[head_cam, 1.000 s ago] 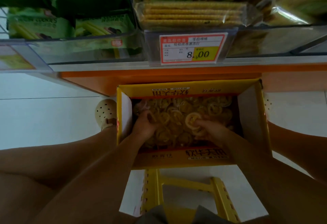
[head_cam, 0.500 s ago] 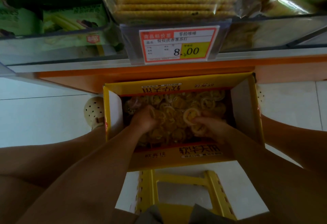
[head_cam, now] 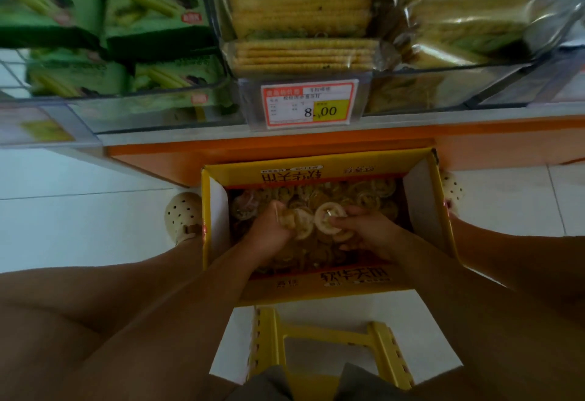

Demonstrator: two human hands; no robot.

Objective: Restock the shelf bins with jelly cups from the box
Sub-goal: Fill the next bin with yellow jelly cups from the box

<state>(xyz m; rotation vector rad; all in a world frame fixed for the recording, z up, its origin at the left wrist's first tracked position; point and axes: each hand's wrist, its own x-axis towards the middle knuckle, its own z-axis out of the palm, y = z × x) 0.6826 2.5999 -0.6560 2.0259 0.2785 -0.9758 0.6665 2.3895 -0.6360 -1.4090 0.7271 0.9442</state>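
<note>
Grabbing cups (head_cam: 371,199) mid-box (head_cam: 316,173): left hand (head_cam: 269,232) clutches a fistful, right hand (head_cam: 368,234) pinches one (lid up). That overstuffed fist could spill some lifting out.

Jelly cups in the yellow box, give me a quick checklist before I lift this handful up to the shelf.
1. Left grip curled round a bunch of jelly cups: ok.
2. Right grip pinching cups, one tilted up at the fingertips: ok.
3. Box open, on the floor between the feet: ok.
4. Jelly cup bin in view: not ok. The shelf bins show only crackers and green cookie packs.
5. Cups loose at the edge of either grip: cannot tell, too blurred.
</note>
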